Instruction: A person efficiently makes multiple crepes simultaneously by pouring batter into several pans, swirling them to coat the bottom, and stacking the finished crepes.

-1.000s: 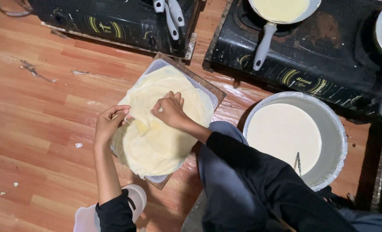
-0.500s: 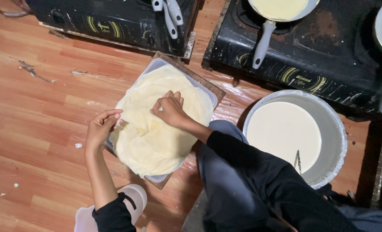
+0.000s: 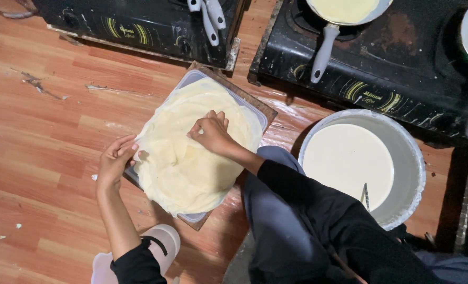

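A stack of pale yellow thin crepes [image 3: 192, 158] lies draped over a clear plastic tray [image 3: 194, 77] on a wooden board [image 3: 265, 109] on the floor. My left hand [image 3: 115, 160] pinches the left edge of the top crepe with its fingers closed on it. Over the middle of the stack, my right hand [image 3: 210, 131] presses down on the crepe with bent fingers, pinching its surface.
A large white bowl [image 3: 410, 158] of cream batter with a ladle handle [image 3: 366, 195] sits at the right. Two black stoves [image 3: 402, 68] stand along the top, one bearing a pan of batter [image 3: 344, 10] with a grey handle. A white sandal [image 3: 163, 242] lies below the tray.
My left hand has slid outward to the left edge of the stack, pulling the top crepe flatter. My right hand has stayed on the middle.
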